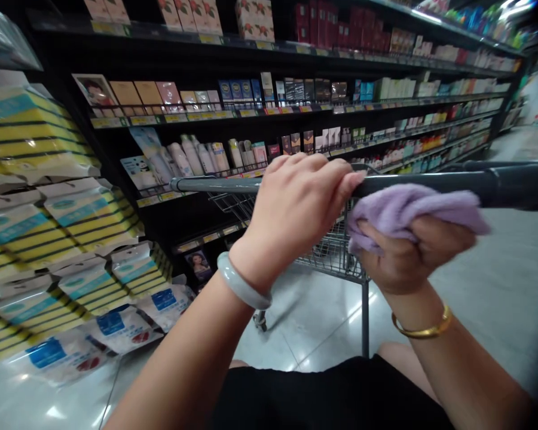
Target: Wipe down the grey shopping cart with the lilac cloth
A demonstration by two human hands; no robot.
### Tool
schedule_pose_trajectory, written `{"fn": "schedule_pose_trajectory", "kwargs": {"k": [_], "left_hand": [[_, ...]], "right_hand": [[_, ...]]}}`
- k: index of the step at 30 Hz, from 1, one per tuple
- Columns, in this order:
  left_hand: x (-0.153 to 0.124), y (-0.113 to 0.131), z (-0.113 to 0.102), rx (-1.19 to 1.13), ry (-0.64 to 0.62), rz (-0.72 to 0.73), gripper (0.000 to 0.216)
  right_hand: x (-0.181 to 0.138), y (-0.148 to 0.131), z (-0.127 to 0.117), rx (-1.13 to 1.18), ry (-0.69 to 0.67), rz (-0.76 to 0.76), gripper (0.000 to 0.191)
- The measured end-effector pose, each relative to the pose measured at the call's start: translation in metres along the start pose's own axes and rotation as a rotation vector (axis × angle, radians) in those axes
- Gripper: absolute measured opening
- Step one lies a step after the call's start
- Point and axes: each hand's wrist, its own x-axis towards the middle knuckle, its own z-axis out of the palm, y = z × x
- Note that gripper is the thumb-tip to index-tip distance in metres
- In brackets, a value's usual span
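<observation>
A dark grey shopping cart handle (434, 182) runs across in front of me. My left hand (298, 200), with a pale bangle (242, 280) at the wrist, is wrapped over the middle of that bar. A bunched purple cloth (407, 212) is in my right hand (412, 251), pressed against the underside and near side of the bar. The fingers of my right hand are curled into the cloth, and a gold bracelet (424, 325) circles that wrist. Below the bar, the wire basket of the cart (336, 254) shows partly behind my hands.
Black store shelves (233, 116) with boxed and bottled goods stretch along the far side. At the left, yellow striped packs (76, 215) hang in rows above white packs (125, 328). A caster wheel (260, 321) of the cart stands on the shiny tiled floor (291, 340).
</observation>
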Motion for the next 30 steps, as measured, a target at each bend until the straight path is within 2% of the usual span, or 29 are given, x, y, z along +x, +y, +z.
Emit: {"fn": "schedule_pose_trajectory", "kwargs": {"k": [3,5,7,11,14,18,22,26,28,30], "left_hand": [[-0.002,-0.002,0.006,0.017,0.001,-0.062,0.051],[-0.003,0.000,0.009,0.026,0.005,-0.073,0.050],[-0.003,0.003,0.012,0.039,0.021,-0.074,0.048],[-0.002,0.011,0.013,0.081,0.018,-0.110,0.047],[-0.002,0.015,0.013,0.100,0.021,-0.127,0.047],[-0.002,0.018,0.013,0.102,0.027,-0.118,0.047],[-0.002,0.021,0.013,0.094,0.035,-0.101,0.046],[0.000,0.024,0.016,0.098,0.045,-0.113,0.048],[0.000,0.025,0.016,0.096,0.048,-0.118,0.049],[0.000,0.026,0.017,0.088,0.048,-0.120,0.049]], "right_hand": [[-0.017,0.018,0.015,-0.204,-0.088,-0.218,0.005],[-0.023,0.027,0.023,-0.277,-0.200,-0.236,0.007],[-0.021,0.029,0.025,-0.301,-0.240,-0.241,0.011],[-0.001,0.019,0.020,-0.276,-0.193,-0.331,0.013],[0.007,0.012,0.022,-0.293,-0.139,-0.341,0.014],[-0.022,0.020,0.031,-0.335,-0.253,-0.438,0.018],[-0.059,0.030,0.028,-0.321,-0.385,-0.544,0.021],[-0.049,0.028,0.021,-0.348,-0.400,-0.494,0.018],[-0.036,0.027,0.022,-0.358,-0.395,-0.413,0.022],[-0.030,0.030,0.026,-0.323,-0.459,-0.304,0.026]]}}
